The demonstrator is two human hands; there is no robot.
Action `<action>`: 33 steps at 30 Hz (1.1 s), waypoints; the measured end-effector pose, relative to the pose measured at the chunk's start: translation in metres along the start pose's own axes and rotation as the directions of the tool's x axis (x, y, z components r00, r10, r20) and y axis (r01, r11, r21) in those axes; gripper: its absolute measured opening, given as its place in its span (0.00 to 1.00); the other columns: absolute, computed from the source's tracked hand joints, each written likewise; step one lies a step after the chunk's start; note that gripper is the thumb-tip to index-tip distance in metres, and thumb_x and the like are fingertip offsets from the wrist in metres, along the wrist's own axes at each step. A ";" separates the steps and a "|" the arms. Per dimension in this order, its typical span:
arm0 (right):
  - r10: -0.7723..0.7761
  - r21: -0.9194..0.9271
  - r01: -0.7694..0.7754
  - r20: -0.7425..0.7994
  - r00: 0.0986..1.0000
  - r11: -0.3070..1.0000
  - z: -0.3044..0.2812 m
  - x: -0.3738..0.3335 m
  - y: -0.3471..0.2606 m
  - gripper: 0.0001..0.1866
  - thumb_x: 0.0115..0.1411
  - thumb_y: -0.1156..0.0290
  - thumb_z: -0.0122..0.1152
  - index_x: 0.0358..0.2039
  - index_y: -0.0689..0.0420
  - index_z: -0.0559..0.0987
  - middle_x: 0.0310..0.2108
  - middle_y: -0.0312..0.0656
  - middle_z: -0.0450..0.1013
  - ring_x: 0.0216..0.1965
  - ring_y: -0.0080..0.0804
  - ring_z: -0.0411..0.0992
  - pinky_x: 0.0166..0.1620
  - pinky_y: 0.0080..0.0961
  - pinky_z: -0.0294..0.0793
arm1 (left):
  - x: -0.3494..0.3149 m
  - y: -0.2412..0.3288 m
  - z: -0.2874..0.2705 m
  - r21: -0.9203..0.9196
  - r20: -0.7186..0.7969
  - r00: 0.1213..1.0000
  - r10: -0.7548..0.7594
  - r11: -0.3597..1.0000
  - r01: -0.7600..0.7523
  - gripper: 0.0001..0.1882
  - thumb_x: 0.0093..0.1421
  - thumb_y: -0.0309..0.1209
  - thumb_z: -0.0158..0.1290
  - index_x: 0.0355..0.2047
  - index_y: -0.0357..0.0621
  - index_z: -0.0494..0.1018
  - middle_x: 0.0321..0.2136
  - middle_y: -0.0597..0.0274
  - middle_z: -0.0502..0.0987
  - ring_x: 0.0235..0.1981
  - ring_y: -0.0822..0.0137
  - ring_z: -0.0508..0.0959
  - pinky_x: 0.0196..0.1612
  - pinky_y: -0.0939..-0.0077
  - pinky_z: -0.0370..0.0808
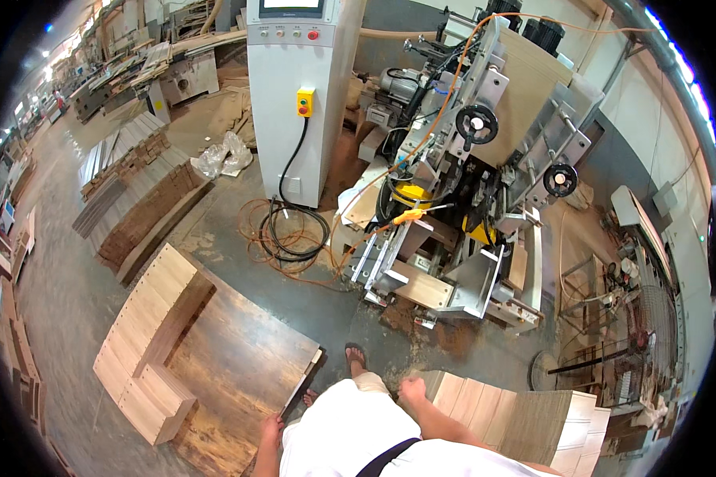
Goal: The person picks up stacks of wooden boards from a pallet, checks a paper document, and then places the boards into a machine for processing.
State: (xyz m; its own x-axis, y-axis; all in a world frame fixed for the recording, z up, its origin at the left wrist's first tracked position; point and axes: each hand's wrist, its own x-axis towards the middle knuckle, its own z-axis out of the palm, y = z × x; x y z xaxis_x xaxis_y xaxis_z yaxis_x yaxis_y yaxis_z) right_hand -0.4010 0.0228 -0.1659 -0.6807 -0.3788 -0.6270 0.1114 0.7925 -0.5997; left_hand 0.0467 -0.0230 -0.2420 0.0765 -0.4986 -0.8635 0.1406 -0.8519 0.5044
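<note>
My left hand (271, 430) hangs low beside the near edge of a brown wooden board (243, 338), its fingers loosely extended and nothing visible in them. On that board stand stacks of pale wooden boards (147, 318), one taller than the other. At the left corner of another stack of pale wooden panels (473, 405), my right hand (411, 390) is closed with the fingers curled. What it holds, if anything, is hidden, and whether it touches the panels is unclear. Ahead stands a metal woodworking machine (453, 199) with black handwheels (476, 126).
A white control cabinet (298, 119) carries a yellow button box (305, 102). Coiled black cable and orange hose (290, 242) lie on the floor. More stacked boards (139, 199) stand at left. A wire-guarded fan (644, 350) is at right.
</note>
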 end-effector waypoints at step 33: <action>0.070 0.041 -0.070 -0.011 0.997 0.997 -0.005 -0.022 0.013 0.11 0.57 0.74 0.51 0.35 0.63 0.81 0.25 0.43 0.76 0.22 0.30 0.74 0.21 0.25 0.70 | -0.021 0.040 0.016 0.247 -0.049 0.996 -0.073 0.966 0.083 0.08 0.61 0.38 0.51 0.38 0.50 0.71 0.28 0.71 0.73 0.28 0.72 0.72 0.27 0.73 0.67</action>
State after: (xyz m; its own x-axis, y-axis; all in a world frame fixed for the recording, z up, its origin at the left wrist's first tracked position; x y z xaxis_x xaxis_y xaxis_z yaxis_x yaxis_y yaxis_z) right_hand -0.3878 0.0441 -0.1575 -0.6795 -0.3169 -0.6617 0.1879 0.7967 -0.5744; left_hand 0.0350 -0.0489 -0.2039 0.1147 -0.4267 -0.8971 -0.1016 -0.9034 0.4167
